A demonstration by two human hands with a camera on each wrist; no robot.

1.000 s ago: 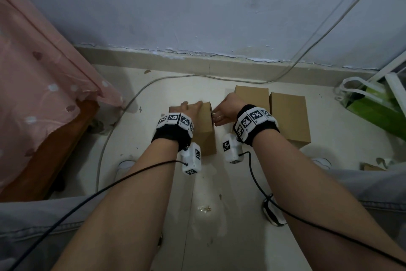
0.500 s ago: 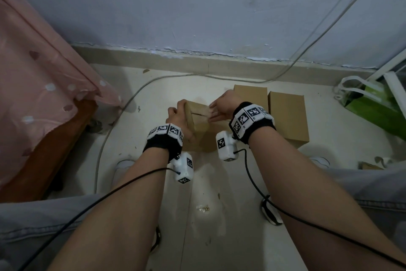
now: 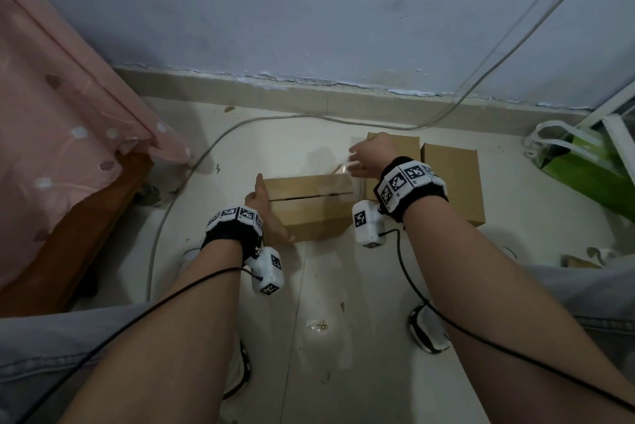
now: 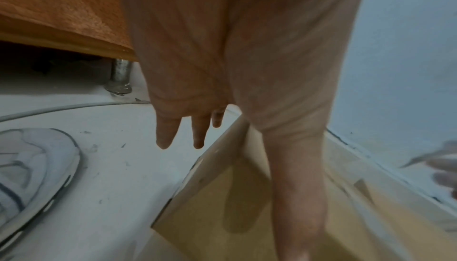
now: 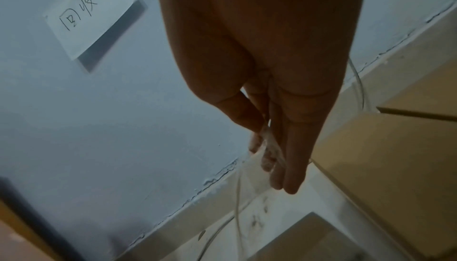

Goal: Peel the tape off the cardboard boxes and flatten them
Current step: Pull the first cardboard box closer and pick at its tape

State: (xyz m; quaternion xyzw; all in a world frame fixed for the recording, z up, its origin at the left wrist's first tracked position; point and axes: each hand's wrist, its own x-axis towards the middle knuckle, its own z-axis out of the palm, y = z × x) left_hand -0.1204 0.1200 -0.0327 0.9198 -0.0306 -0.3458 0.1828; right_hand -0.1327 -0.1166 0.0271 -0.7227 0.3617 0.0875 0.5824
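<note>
A brown cardboard box [image 3: 309, 210] lies crosswise on the floor, and a dark slit runs along its top. My left hand [image 3: 266, 205] braces its left end. In the left wrist view, that hand [image 4: 247, 108] has straight fingers hanging beside the box [image 4: 247, 216] and the thumb lying along it. My right hand [image 3: 364, 157] is raised past the box's right end. It pinches a strip of clear tape [image 3: 342, 169] that stretches up from the box. In the right wrist view, the tape [image 5: 270, 144] sits between thumb and fingers of that hand [image 5: 272, 138].
Two more cardboard boxes [image 3: 398, 148] [image 3: 450, 183] stand behind, near the wall. A pink cloth [image 3: 68, 131] hangs over a wooden frame [image 3: 86, 234] at left. A cable [image 3: 192, 176] runs over the floor. A green bag [image 3: 591, 166] lies at right. My shoes [image 3: 427, 331] are below.
The box has turned from end-on to crosswise. My left hand slid to its left end. My right hand pulled away to the upper right, drawing the tape off.
</note>
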